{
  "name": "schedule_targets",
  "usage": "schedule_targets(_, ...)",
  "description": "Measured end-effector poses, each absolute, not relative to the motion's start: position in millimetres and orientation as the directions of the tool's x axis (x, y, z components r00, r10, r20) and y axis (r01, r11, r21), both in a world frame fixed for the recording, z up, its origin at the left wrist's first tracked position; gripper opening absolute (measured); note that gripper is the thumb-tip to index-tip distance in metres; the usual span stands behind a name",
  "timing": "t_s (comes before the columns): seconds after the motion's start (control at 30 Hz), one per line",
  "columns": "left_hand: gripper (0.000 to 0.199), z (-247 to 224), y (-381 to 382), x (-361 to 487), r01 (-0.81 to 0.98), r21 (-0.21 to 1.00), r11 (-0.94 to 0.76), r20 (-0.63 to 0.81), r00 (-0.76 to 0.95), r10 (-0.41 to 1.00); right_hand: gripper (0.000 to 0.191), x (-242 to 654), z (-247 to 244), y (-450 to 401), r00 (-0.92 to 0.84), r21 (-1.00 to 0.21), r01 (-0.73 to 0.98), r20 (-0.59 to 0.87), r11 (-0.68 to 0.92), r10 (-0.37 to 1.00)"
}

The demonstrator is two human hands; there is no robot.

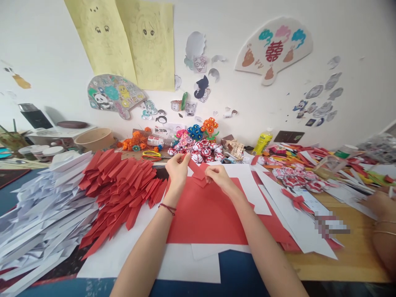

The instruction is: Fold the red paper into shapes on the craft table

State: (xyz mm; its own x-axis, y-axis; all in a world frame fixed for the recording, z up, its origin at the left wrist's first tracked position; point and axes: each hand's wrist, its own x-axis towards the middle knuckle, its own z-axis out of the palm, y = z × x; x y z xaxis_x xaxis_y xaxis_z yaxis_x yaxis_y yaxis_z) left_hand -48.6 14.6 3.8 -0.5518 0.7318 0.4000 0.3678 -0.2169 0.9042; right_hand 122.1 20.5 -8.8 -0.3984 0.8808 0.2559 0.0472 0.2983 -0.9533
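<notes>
Between my two hands, a folded red paper strip (196, 169) is held above a large red sheet (206, 214). My left hand (178, 168) pinches the strip's upper left end between thumb and fingers. At its lower right part, my right hand (218, 178) is closed on the paper, with fingers curled together. Another small red piece lies just behind and under the strip. White sheets (192, 264) stick out below the red sheet. To the left is a heap of folded red strips (120, 185), beside a heap of folded white strips (55, 214).
Paper flowers (204, 149), a yellow bottle (262, 142) and a round tan container (94, 139) line the wall. Red-and-white paper pieces (300, 177) and coloured strips are at right. Another person's hand (380, 206) is at the right edge.
</notes>
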Motion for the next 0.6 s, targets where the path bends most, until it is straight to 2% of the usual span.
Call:
schedule_targets(0.1, 0.034, 3, 20, -63, 0.320, 0.931, -0.176, 0.355, -0.681, 0.640, 0.023, 125, -10, 23, -0.390, -0.949, 0.071, 0.257, 0.308, 0.884)
schedule_targets(0.2, 0.032, 3, 22, -74, 0.352, 0.928, -0.122, 0.353, -0.728, 0.587, 0.018, 123, -10, 25, -0.246, -0.925, 0.086, 0.340, 0.369, 0.908)
schedule_targets(0.3, 0.030, 5, 19, -66, 0.477, 0.873, -0.102, 0.412, -0.609, 0.678, 0.019, 117, -9, 21, -0.167, -0.866, 0.163, 0.448, 0.473, 0.878)
schedule_targets(0.4, 0.027, 5, 13, -47, 0.539, 0.831, -0.139, 0.424, -0.450, 0.786, 0.034, 111, -8, 16, -0.235, -0.798, 0.233, 0.508, 0.555, 0.829)
schedule_targets(0.5, 0.023, 3, 12, -35, 0.527, 0.833, -0.170, 0.407, -0.374, 0.833, 0.043, 108, -11, 15, -0.291, -0.733, 0.281, 0.549, 0.619, 0.783)
schedule_targets(0.6, 0.022, 0, 16, -35, 0.396, 0.891, -0.223, 0.363, -0.325, 0.873, 0.038, 108, -13, 17, -0.271, -0.736, 0.287, 0.552, 0.613, 0.789)
